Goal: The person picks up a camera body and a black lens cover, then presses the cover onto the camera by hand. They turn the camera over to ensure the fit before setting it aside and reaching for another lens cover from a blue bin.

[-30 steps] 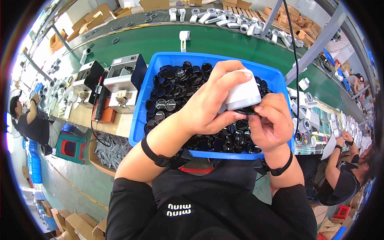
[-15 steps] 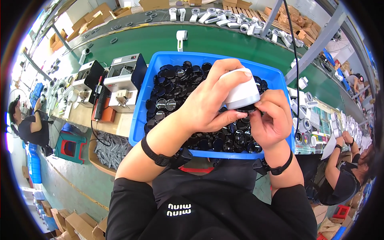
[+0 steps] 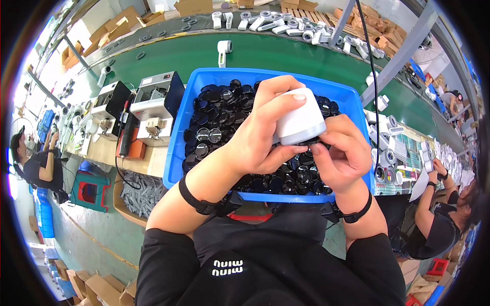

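My left hand (image 3: 251,133) wraps round a white cylindrical housing (image 3: 302,117) with a pale grey rim, held tilted above a blue bin (image 3: 175,148). Against the housing's lower end sits a glossy black disc (image 3: 310,142), of which only a dark sliver shows. My right hand (image 3: 347,155) is closed at that end, thumb and forefinger pinching at the disc's edge; part of the grip is hidden. Below both hands, many loose black discs (image 3: 217,115) fill the bin. Whether the housing has a handle is hidden by my left hand.
Two bench machines (image 3: 155,104) stand left of the bin, beside a black electric screwdriver (image 3: 126,133). A box of grey parts (image 3: 140,194) sits lower left. Beyond runs a green conveyor (image 3: 275,53) with white fan-like units (image 3: 223,51). A black cable (image 3: 376,92) hangs at right. Co-workers sit either side.
Both hands and the housing have shifted slightly left. The black disc, showing more under the rim before, is now mostly hidden against the housing. My right fingers have moved in closer beneath it.
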A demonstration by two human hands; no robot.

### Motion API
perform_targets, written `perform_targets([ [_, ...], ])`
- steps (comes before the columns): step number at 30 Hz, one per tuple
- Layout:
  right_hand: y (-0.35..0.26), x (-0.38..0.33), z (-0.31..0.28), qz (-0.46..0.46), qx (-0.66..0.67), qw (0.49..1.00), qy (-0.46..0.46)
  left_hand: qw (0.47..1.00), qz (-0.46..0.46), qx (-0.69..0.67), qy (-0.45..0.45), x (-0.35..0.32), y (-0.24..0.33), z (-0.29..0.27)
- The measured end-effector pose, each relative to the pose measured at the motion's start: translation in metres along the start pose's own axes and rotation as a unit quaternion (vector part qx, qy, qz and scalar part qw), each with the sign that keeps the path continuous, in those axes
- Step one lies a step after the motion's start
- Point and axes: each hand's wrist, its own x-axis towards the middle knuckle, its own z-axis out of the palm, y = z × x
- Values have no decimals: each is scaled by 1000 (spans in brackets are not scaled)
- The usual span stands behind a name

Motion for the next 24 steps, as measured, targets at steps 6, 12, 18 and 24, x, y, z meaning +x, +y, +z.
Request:
perform_targets([
  [6,-3,0,-6,-4,30,999,-22,1000,25,-10,11,-1,7,2],
  [12,-10,0,-10,-1,20,999,-28,999,29,-35,17,-2,8,6],
  [18,-10,3,-8,-23,-11,999,-19,998,29,-51,17,-3,7,5],
  [24,-1,-3,-2,-61,-39,997,-12,1000,-7,-31,2,0,16,-6],
])
